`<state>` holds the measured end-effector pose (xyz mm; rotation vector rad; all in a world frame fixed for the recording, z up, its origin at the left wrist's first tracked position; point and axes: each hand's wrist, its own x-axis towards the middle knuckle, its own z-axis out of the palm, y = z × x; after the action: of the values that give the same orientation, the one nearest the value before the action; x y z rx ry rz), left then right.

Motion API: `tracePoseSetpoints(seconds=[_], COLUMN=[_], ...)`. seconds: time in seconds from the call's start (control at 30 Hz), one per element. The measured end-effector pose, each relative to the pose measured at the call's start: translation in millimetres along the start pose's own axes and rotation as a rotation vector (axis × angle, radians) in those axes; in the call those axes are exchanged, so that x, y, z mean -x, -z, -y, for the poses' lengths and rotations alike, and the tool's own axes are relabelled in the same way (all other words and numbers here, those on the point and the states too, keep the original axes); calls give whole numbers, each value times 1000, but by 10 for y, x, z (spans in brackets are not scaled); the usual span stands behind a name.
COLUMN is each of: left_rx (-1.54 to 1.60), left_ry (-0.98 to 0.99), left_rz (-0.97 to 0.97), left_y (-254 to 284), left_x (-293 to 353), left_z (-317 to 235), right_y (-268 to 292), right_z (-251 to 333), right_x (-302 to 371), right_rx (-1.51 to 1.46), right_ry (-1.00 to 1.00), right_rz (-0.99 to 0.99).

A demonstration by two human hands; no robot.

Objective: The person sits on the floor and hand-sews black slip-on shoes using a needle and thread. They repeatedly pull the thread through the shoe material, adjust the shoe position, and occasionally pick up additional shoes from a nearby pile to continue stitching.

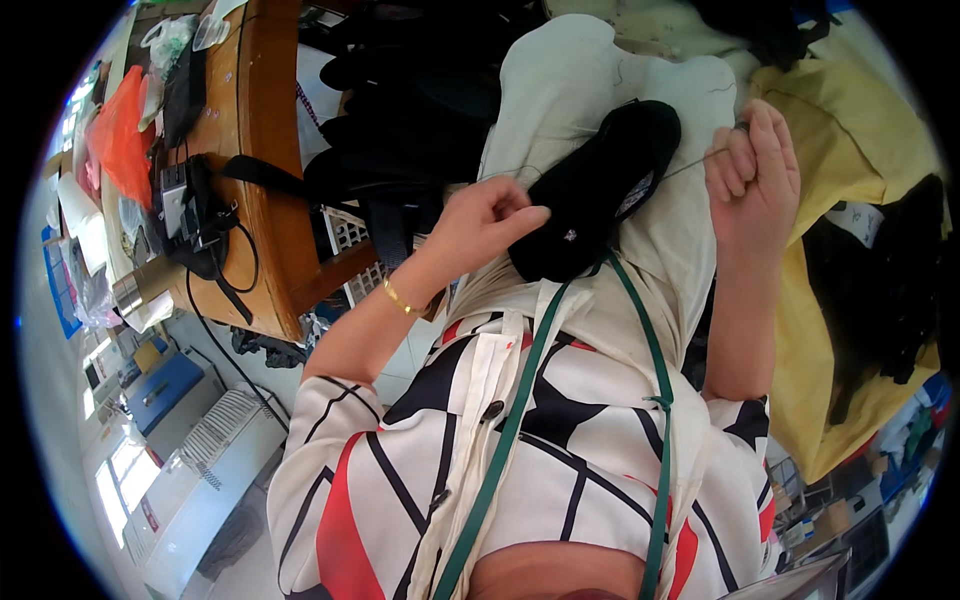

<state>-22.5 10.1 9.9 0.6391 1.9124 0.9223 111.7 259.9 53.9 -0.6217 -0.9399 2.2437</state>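
A black cloth shoe (pixel 590 200) lies slantwise on the white cloth (pixel 555 85) over my lap, with a light patterned patch showing in its opening. Out to the right, my right hand (pixel 752 180) is closed around a thread (pixel 695 163) that stretches taut toward the shoe. A dark band sits on one of its fingers. My left hand (pixel 490 225) is at the shoe's left side, its fingers curled and pressed together, the thumb reaching over the shoe. A thin thread loops above these fingers; whether they grip it is hidden.
A wooden table (pixel 270 130) stands at the left, bearing a black bag (pixel 205 225) with cords and an orange plastic bag (pixel 122 135). Dark items (pixel 410 120) are heaped beyond my left hand. At the right, a yellow sack (pixel 850 130) holds black pieces.
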Motion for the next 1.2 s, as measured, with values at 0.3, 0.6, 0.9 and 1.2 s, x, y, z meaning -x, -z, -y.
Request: tracePoseSetpoints(seconds=[0.3,0.6,0.9,1.2], left_rx=[2,127,-693,-186], left_ry=[101,-330,-519,-69], left_rz=[-132,-31,-731,-387], left_y=[-169,1099,597,268], left_x=[313,-400,-868,-457], left_z=[284,-600,-534,-553], right_y=[-64,-164,209,181], right_z=[61,277,-24,-757], right_x=[153,244,123,-431], right_rx=[9,148,333,829], right_ry=[-25,28,-23,-32], right_rz=[77,125,21,280])
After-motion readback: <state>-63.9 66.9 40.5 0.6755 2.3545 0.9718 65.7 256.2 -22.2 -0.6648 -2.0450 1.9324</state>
